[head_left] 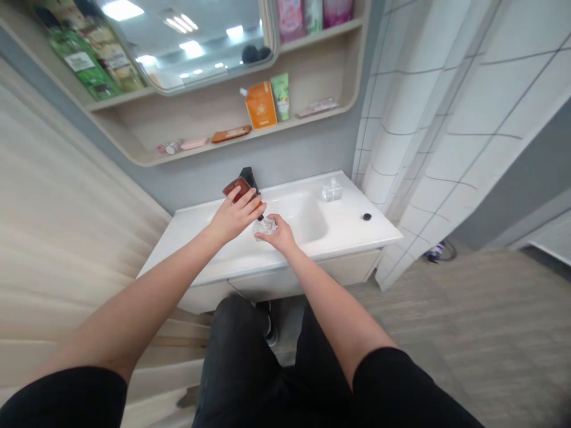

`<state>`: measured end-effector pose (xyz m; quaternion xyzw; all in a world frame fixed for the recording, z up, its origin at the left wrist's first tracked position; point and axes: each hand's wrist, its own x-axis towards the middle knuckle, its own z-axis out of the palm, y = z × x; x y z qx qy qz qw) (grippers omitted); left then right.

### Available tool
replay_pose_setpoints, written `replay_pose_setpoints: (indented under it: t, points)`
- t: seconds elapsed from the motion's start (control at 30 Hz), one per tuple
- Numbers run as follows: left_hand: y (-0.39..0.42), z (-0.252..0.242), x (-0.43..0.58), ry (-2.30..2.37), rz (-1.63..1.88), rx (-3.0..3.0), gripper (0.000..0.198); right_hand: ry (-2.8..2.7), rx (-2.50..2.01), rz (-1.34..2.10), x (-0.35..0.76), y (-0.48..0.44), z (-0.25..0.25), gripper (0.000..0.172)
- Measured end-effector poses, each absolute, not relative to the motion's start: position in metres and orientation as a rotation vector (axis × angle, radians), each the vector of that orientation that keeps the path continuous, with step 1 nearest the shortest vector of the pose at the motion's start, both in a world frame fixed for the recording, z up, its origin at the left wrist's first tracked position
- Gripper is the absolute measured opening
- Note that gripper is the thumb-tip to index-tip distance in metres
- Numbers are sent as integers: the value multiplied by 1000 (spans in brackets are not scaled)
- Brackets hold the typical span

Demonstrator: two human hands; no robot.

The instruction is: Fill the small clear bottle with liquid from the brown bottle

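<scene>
L grip clenched round brown flask, black part behind it, prob. held up clear of R grip, which cups glass jar on basin rim, steadying it.

We can't read the top-shelf bottles, cut off at the upper edge; the dark item is partly hidden behind the left grip; the black dot at right is too small to tell.
</scene>
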<state>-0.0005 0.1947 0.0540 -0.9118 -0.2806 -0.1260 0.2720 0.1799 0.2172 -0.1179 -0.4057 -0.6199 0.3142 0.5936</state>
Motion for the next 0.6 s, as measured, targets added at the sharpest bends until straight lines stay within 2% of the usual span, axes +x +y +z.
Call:
replay_pose_setpoints:
  t: [0.6]
  points:
    - [199,62,-1,-718,-302,-2517,47,-1459,-987,746,181,216,-117,77]
